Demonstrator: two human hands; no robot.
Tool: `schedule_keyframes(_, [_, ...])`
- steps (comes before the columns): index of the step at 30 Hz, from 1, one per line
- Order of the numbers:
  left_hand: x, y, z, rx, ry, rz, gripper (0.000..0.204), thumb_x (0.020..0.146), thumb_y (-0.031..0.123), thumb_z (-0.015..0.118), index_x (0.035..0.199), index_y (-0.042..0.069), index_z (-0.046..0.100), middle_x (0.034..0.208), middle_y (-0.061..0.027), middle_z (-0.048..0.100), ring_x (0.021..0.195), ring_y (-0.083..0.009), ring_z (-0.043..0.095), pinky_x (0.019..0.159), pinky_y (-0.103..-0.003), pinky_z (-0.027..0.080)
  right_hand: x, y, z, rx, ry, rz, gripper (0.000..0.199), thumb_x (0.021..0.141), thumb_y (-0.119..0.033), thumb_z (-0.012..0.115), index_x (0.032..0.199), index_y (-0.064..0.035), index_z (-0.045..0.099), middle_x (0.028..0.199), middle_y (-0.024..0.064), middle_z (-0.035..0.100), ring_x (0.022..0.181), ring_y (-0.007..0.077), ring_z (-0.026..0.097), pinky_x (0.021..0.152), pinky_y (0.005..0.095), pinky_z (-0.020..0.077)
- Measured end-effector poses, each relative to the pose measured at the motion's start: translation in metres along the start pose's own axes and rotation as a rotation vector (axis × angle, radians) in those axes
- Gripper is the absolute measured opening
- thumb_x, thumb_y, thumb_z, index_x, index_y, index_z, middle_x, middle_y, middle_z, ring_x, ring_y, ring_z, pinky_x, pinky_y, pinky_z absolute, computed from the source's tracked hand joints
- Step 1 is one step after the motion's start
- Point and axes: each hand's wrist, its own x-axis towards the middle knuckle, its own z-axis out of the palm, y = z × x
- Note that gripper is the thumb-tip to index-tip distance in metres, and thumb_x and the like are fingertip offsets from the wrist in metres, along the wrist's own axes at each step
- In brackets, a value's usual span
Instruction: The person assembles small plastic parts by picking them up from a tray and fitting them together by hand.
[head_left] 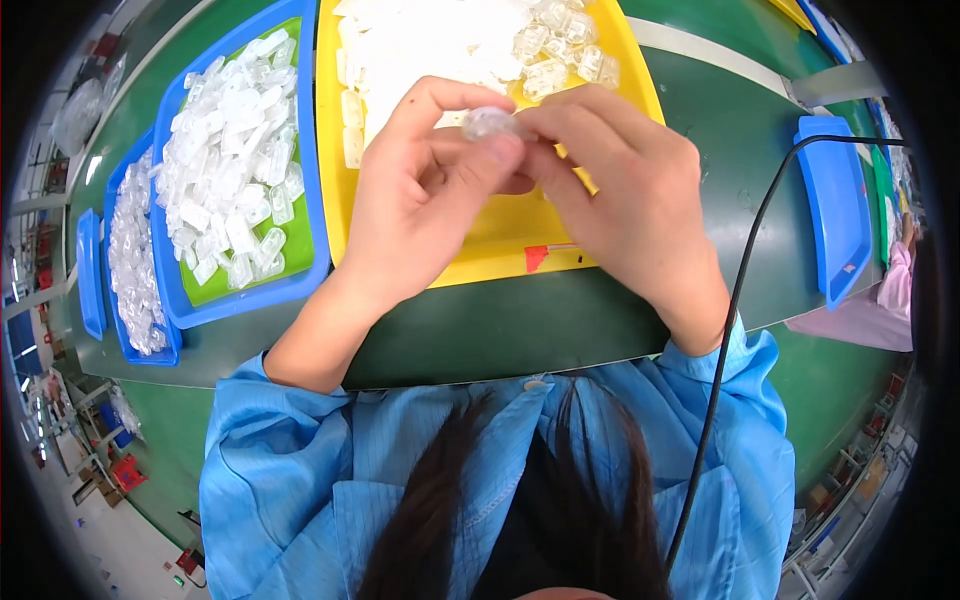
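Note:
Above the yellow tray (470,262), my two hands meet around one small clear plastic piece (490,122). My left hand (425,190) pinches it between thumb and index finger. From the other side, the fingertips of my right hand (625,170) press against its right end, with thumb and index finger together. The fingers hide part of the piece, so its exact shape cannot be made out. Inside the tray, several clear plastic parts (570,45) lie at the far right, and a bright white heap, washed out by glare, fills the far middle.
To the left stands a blue tray (172,290) with a green bottom, heaped with clear plastic pieces (235,150). Beyond it is a narrower blue tray (140,260) of similar parts. Another blue tray (835,210) sits at the right. A black cable (745,260) hangs past my right arm.

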Motion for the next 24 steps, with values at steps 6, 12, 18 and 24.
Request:
schedule_keyframes(6, [-0.002,-0.007,0.003,0.145,0.086,0.173,0.018,0.091,0.009,0.048,0.106,0.0,0.042,0.09,-0.014,0.062,0.086,-0.0163,0.062,0.074,-0.022,0.048,0.004,-0.001,-0.007,0.06,0.051,-0.047,0.019,0.065,-0.002,0.071,0.082,-0.0023,0.063,0.076,0.0061,0.06,0.064,0.0167,0.06,0.056,0.0247,0.0479])
schedule_keyframes(12, [-0.001,-0.008,0.003,0.002,0.058,0.138,0.019,0.092,0.009,0.045,0.108,0.0,0.04,0.096,-0.014,0.06,0.09,-0.0153,0.06,0.076,-0.023,0.048,0.005,0.002,-0.005,0.098,0.102,-0.123,0.021,0.06,-0.003,0.074,0.078,-0.0022,0.063,0.074,0.0071,0.059,0.065,0.0178,0.059,0.057,0.0254,0.0475])
schedule_keyframes(18, [-0.006,-0.007,-0.002,0.274,0.05,0.266,0.021,0.092,0.01,0.046,0.11,0.0,0.04,0.095,-0.0109,0.057,0.088,-0.0152,0.059,0.077,-0.024,0.047,0.005,0.002,-0.007,0.168,0.109,-0.108,0.021,0.06,-0.002,0.074,0.079,-0.0018,0.063,0.074,0.0069,0.06,0.066,0.0186,0.059,0.058,0.0253,0.0474])
schedule_keyframes(24, [-0.005,-0.007,-0.005,0.61,0.018,0.455,0.019,0.092,0.01,0.046,0.108,0.0,0.042,0.095,-0.0094,0.058,0.087,-0.0139,0.059,0.076,-0.023,0.047,0.006,0.006,-0.006,0.357,0.047,-0.061,0.022,0.06,-0.003,0.075,0.078,0.0,0.063,0.074,0.0085,0.06,0.067,0.0198,0.059,0.06,0.0258,0.0473])
